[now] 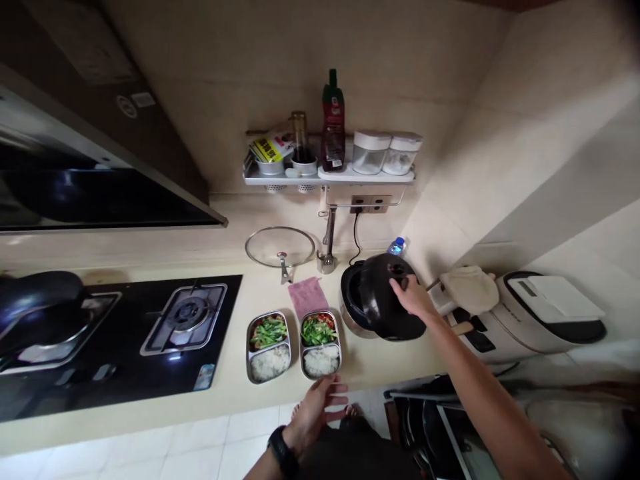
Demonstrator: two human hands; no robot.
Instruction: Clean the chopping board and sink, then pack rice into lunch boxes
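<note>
My right hand (411, 295) grips the black lid (377, 300) at its top, fingers closed on it. Tilted, the lid sits partly over the dark open top of an electric cooker (351, 288), whose inside I cannot see. My left hand (323, 403), wearing a black watch, hangs with fingers apart just below the right lunch box (341, 359), holding nothing. That steel box has two compartments, with green vegetables (320, 329) above and white rice (321, 361) below. A similar left lunch box (248, 360) with vegetables and rice stands beside it.
A pink cloth (306, 295) lies behind the boxes, near a glass lid (280, 247) leaning on the wall. To the left are the gas hob (135, 373) and a black wok (43, 307). At right stands a white appliance (525, 320). A shelf (285, 180) holds bottles and jars.
</note>
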